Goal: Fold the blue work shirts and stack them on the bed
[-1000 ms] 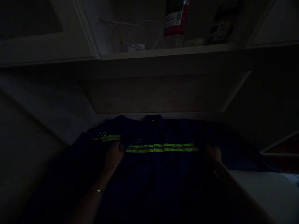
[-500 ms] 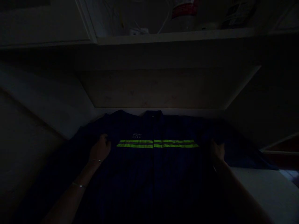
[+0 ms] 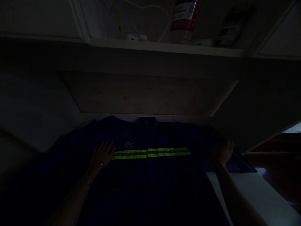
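A dark blue work jacket (image 3: 164, 179) lies spread out front up, collar away from me. Across its chest runs a yellow-green reflective band (image 3: 169, 152), with a small pale logo above it on the left side. My left hand (image 3: 102, 153) rests flat on the chest at the band's left end, fingers stretched out. Over on the right, my right hand (image 3: 223, 152) is closed on the jacket's sleeve, its fingertips hard to see in the dim light. The far end of that sleeve reaches past the hand to the right.
A white surface (image 3: 254, 191) shows beneath the jacket at right. Behind the collar stands a pale back panel (image 3: 141, 94), with side walls left and right. Overhead, a shelf (image 3: 164, 47) holds a bottle with a red-and-white label (image 3: 182, 22), a white cable and a dark container.
My left hand has gone from curled to flat on the jacket. My right hand has moved outward along the sleeve. The view has tilted and shifted to the right.
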